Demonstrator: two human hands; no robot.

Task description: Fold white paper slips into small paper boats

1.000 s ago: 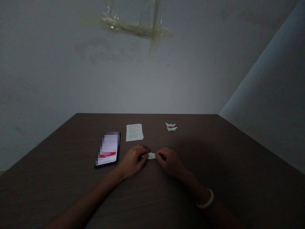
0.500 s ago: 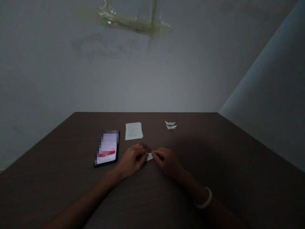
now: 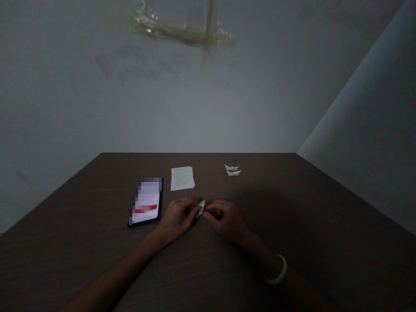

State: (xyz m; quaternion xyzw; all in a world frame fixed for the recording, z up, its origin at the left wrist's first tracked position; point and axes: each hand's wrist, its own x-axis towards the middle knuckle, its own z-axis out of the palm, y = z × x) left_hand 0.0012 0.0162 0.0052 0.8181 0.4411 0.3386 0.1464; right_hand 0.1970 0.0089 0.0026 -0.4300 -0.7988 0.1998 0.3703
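Observation:
A small folded piece of printed white paper stands tilted just above the dark table, pinched between the thumb and fingers of my left hand. My left fingertips hide its lower left part. Just right of the paper is my right hand, its fingers curled and the thumb slightly apart from the index finger. Those fingertips come very close to the paper's right edge, and nothing shows between them. A white beaded bracelet circles my right wrist.
Two small folded paper boats sit beyond my right hand. Several printed paper sheets lie stacked farther left. A phone with a lit, partly blurred screen rests left of my left hand. A wall rises behind the brown table.
The folded paper has turned from lying nearly flat between both hands to standing tilted in my left fingers. My right fingertips have loosened and come off its right end.

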